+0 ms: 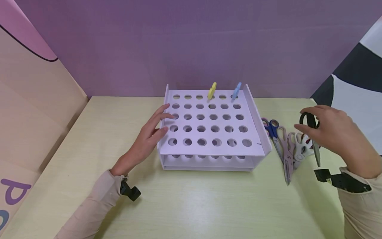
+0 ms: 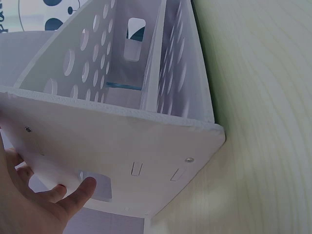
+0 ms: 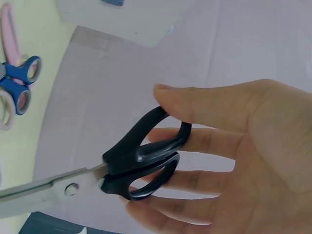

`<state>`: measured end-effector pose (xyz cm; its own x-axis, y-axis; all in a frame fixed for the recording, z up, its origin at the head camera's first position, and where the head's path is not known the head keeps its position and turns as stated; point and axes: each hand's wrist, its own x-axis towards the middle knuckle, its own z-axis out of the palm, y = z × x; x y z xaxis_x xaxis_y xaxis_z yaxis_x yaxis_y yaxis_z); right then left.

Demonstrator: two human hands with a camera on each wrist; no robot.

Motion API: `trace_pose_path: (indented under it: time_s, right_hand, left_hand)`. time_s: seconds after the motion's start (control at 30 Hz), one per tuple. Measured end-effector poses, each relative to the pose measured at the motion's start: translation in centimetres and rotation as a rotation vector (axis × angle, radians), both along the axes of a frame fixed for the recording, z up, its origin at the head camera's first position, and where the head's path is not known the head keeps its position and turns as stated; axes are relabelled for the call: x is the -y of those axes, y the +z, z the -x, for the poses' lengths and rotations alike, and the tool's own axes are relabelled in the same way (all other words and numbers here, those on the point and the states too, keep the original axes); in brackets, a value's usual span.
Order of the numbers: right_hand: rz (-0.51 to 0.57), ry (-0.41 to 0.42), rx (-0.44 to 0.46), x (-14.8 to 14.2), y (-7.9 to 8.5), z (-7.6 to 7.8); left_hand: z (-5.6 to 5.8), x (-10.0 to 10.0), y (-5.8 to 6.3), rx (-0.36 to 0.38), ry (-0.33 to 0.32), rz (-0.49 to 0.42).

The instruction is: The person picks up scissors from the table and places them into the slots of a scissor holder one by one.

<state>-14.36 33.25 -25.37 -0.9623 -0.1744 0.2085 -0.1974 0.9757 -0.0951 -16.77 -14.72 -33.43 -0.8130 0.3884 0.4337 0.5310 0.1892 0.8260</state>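
A white rack [image 1: 194, 149] with rows of round holes stands mid-table. My left hand [image 1: 146, 134] rests against its left side, fingertips at the top edge; in the left wrist view the thumb [image 2: 80, 195] touches the side panel by a cut-out. Black-handled scissors [image 3: 141, 165] are pinched between thumb and fingers of my right hand [image 1: 338, 132], raised with the blades pointing down, right of the rack. Under and beside that hand lie blue-handled scissors [image 1: 272, 127], pink scissors [image 1: 287, 152] and white scissors [image 1: 302, 147], partly overlapping.
A yellow clip-like piece [image 1: 212, 91] and a blue one [image 1: 236, 91] stand in the rack's back row of holes. Behind the table [image 1: 191, 205] rises a purple wall [image 1: 191, 46]. A beige panel [image 1: 30, 109] borders the left side.
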Motion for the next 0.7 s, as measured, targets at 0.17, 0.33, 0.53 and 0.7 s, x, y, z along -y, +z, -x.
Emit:
trace_pose_path:
  time_s: [0.17,0.33,0.53,0.7]
  right_hand:
    - [0.04,0.0,-0.105,1.4,0.9,-1.2]
    - [0.082,0.021,-0.218,2.4,1.9,-2.4]
    - [0.14,0.03,-0.377,3.0,3.1,-3.3]
    - [0.271,0.057,-0.508,3.7,3.6,-3.8]
  left_hand:
    - [0.0,0.1,0.0,-0.007,-0.002,-0.002]
    - [-0.1,0.1,0.0,-0.007,-0.004,-0.001]
    - [-0.2,0.1,0.1,-0.01,-0.002,0.002]
    - [-0.2,0.1,0.1,-0.017,0.007,0.01]
